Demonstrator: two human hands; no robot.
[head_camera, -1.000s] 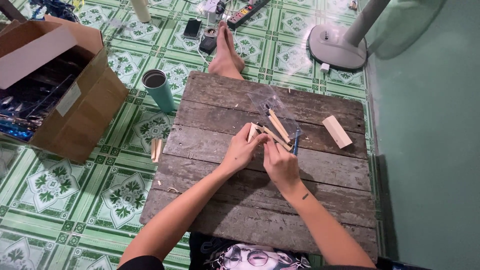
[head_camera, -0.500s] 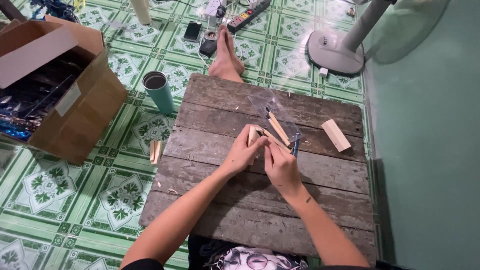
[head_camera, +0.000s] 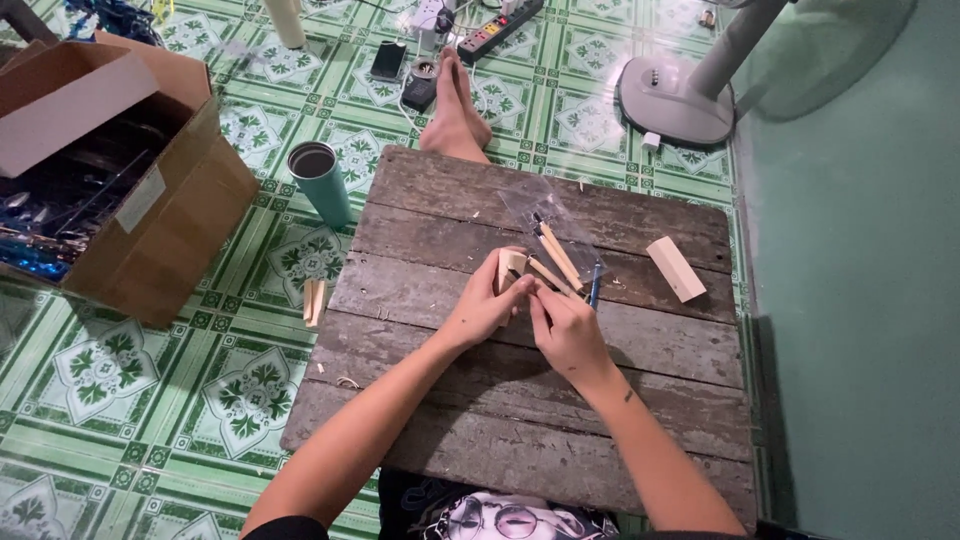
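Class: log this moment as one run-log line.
left hand: holds small wood block | right hand: holds thin tool against it | surface: plank board

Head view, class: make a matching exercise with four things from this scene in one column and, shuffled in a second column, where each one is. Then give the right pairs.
Things
1. small wooden piece
2. teal tumbler
3. cardboard box
4. loose wooden block

Places
A. lying on the plank table, to the right of both hands
B. standing on the floor tiles just off the table's left far corner
C. held in the left hand
D. open on the floor at far left

Pairs: 1-C, 2-B, 3-D, 4-A
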